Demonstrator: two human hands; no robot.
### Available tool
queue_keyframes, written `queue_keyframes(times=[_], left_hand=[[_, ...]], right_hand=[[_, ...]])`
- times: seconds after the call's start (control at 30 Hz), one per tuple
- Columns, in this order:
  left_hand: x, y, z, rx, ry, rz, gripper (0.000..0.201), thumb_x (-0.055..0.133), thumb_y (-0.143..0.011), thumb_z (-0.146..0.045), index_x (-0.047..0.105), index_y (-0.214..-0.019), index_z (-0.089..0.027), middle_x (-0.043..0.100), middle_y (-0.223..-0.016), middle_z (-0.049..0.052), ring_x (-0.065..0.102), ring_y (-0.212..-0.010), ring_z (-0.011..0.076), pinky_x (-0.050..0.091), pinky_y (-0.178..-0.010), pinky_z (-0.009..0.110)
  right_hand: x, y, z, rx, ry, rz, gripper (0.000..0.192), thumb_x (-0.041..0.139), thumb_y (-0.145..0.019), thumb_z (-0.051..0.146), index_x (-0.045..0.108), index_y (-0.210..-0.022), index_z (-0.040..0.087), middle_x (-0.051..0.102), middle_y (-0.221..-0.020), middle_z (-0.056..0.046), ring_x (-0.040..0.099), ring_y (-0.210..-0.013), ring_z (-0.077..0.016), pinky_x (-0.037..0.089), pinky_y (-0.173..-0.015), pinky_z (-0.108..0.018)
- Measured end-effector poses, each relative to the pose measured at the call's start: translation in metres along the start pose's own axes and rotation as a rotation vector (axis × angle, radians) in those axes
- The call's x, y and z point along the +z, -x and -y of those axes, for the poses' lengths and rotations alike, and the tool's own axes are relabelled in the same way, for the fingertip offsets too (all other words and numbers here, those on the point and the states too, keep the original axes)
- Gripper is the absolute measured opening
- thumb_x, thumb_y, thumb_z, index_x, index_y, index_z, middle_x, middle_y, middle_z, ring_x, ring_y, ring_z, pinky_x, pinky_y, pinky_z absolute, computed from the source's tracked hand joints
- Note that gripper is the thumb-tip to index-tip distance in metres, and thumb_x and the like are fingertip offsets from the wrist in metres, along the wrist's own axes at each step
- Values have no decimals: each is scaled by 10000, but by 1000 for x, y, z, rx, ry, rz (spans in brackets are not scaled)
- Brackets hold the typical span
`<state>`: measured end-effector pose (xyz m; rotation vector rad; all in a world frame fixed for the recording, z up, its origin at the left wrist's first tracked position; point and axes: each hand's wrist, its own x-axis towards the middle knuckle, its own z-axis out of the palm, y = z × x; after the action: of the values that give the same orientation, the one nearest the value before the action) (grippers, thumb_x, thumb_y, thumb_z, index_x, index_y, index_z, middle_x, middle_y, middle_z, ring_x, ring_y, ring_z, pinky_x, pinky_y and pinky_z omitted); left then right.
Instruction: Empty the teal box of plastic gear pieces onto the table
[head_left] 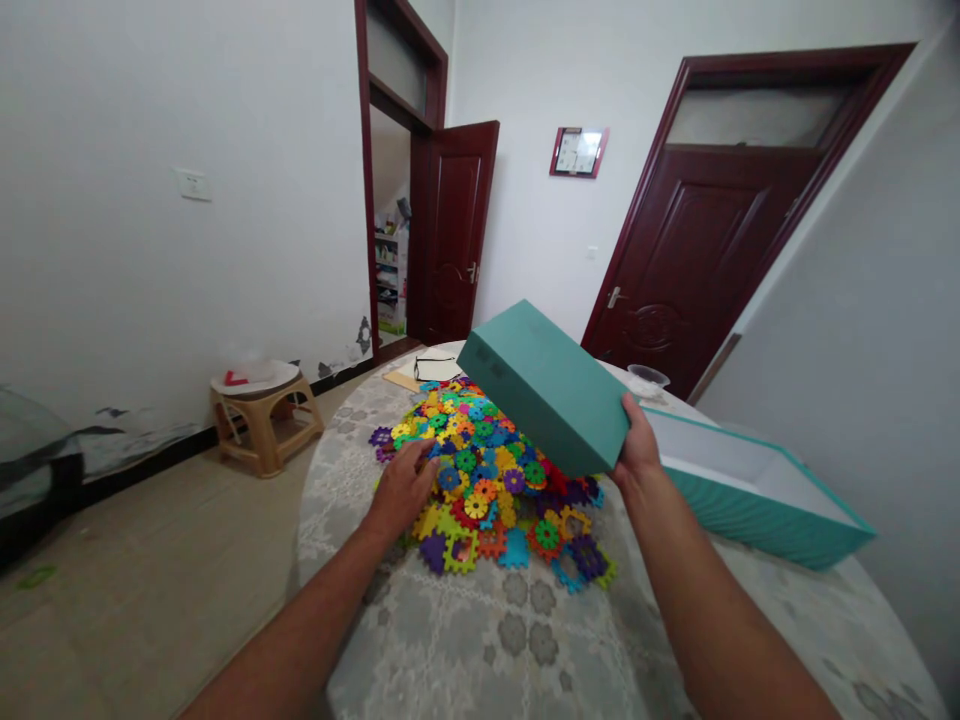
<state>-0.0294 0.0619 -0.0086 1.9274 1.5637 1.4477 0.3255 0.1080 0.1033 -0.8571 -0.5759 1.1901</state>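
Observation:
A heap of colourful plastic interlocking pieces point(480, 460), flower-shaped and notched squares, is spread over the round table. At the heap's left edge rests my left hand point(405, 485), its thumb and fingers apart and nothing seen in its grasp. A teal box point(551, 380) is held tilted above the heap's right side. My right hand point(637, 445) grips it by its near right corner; the fingers beneath are partly hidden. Whether the box's underside is open cannot be seen.
A larger teal box point(765, 510) with a white inside stands at the right of the table point(450, 640). Glasses point(435, 368) lie on papers at the back, and a clear plastic bowl point(649, 378) is behind the boxes. A tan stool point(266, 420) stands on the floor at left.

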Motion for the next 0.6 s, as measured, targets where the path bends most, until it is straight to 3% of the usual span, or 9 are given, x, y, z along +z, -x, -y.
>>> queue_keyframes(times=[0.13, 0.23, 0.33, 0.47, 0.53, 0.6], left_hand=[[-14, 4, -25, -121, 148, -38, 436, 608, -921, -498, 729, -1183, -171, 724, -1233, 130, 673, -1167, 300, 500, -1081, 463], [-27, 7, -49, -264, 441, -7, 545, 634, -895, -607, 719, -1213, -172, 729, -1257, 136, 681, -1178, 316, 514, -1068, 468], [-36, 13, -71, -405, 747, 59, 676, 626, -881, -685, 667, -1299, -156, 723, -1278, 165, 691, -1180, 321, 527, -1048, 485], [-36, 32, -108, -554, 910, 245, 735, 662, -831, -729, 677, -1299, -162, 748, -1244, 157, 698, -1167, 336, 525, -1049, 500], [-34, 50, -126, -639, 976, 352, 672, 704, -816, -684, 712, -1246, -168, 787, -1140, 135, 719, -1112, 347, 560, -991, 495], [-30, 73, -137, -744, 995, 375, 591, 767, -760, -628, 753, -1129, -168, 811, -955, 105, 751, -973, 355, 600, -881, 491]], right_hand=[[-28, 38, 18, -112, 56, -56, 483, 646, -923, 502, 661, -1288, 186, 809, -1023, -61, 781, -923, -277, 652, -896, -477], [-57, 70, 28, -215, 104, -103, 594, 695, -881, 542, 633, -1357, 192, 791, -1125, -61, 760, -1032, -292, 624, -961, -492], [-86, 106, 32, -336, 163, -89, 672, 703, -877, 549, 567, -1454, 232, 742, -1270, -53, 717, -1145, -300, 583, -1026, -511], [-121, 160, 27, -441, 287, 24, 740, 618, -928, 571, 424, -1573, 263, 621, -1460, -86, 627, -1295, -339, 506, -1098, -556], [-138, 186, 22, -514, 394, 71, 785, 572, -935, 607, 366, -1604, 250, 540, -1538, -113, 564, -1365, -367, 465, -1130, -571], [-154, 210, 17, -593, 525, 104, 857, 560, -913, 662, 330, -1618, 233, 479, -1580, -137, 521, -1399, -396, 450, -1136, -573]])
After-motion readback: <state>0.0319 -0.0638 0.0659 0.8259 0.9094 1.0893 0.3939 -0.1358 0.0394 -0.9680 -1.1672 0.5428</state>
